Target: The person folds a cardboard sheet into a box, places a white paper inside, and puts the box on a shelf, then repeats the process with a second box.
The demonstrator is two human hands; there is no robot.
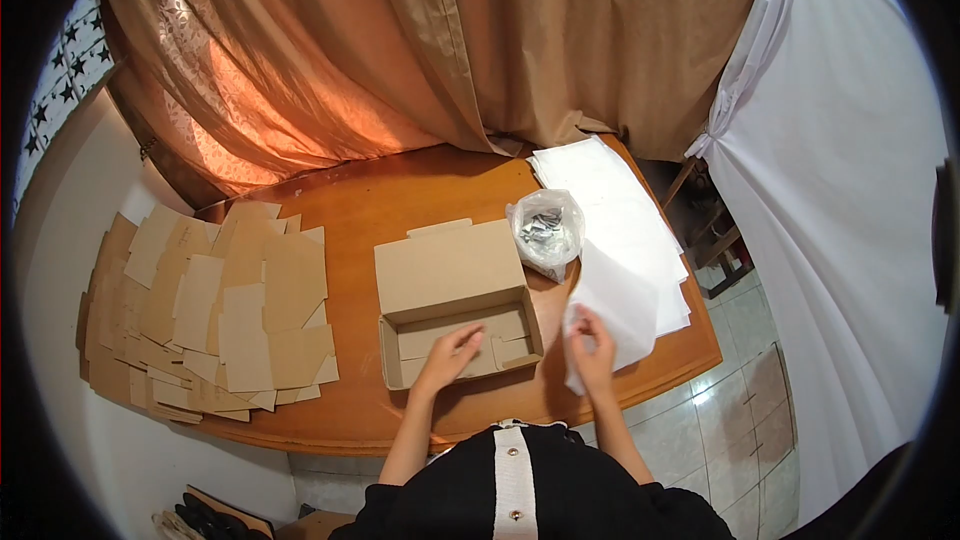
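**Brown cardboard box (450,270): hand status**

Brown cardboard box sits with its lid open at the front middle of the orange-brown wooden table (400,190). Left hand (450,352) rests inside its tray, fingers loosely apart, gripping nothing. Right hand (592,350), just right of the box, has its fingers pinched on a thin white paper sheet (625,305) whose far end lies on the white paper stack (610,200). A clear plastic bag of small metal parts (547,230) stands behind the box. Flat cardboard blanks (220,310) lie at far left.

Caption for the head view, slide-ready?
Left hand reaches into an open cardboard box while right hand grips a white paper sheet on a wooden table.
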